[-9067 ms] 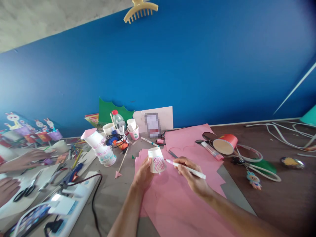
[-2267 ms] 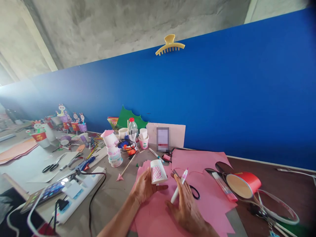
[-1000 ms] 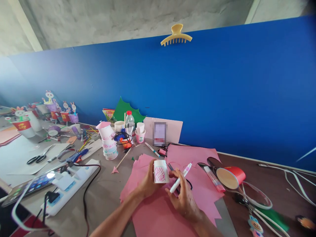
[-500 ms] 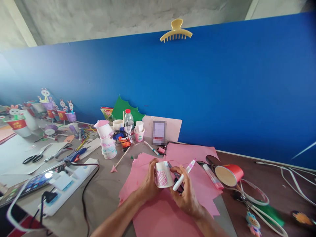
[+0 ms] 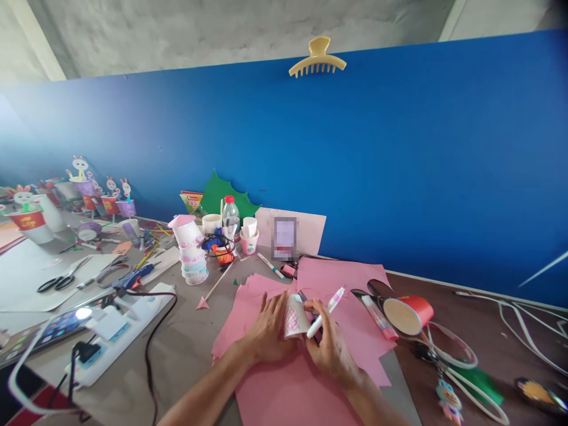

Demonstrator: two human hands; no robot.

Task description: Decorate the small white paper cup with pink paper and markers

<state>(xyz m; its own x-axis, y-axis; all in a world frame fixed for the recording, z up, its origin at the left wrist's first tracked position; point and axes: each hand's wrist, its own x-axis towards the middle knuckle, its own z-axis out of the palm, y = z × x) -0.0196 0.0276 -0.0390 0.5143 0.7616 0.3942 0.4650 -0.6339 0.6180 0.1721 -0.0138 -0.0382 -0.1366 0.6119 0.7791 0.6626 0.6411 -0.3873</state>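
A white paper cup with a pink crosshatch drawn on its side is held over pink paper sheets. My left hand wraps round the cup's left side, its back turned up. My right hand pinches a white and pink marker, its white end pointing down-left beside the cup's lower right. Some right-hand fingers are near or against the cup's right edge; whether they touch it is unclear. Dark scissors lie partly hidden behind the hands.
To the left stand a stacked-cup tower, a power strip with cables, a phone and black-handled scissors. Behind is a red-capped bottle. On the right lie a red cup, a pink marker and white cords.
My left hand has turned over further round the cup, its fingers now covering more of the left side. The cup has turned slightly, and the marker has shifted slightly left with my right hand.
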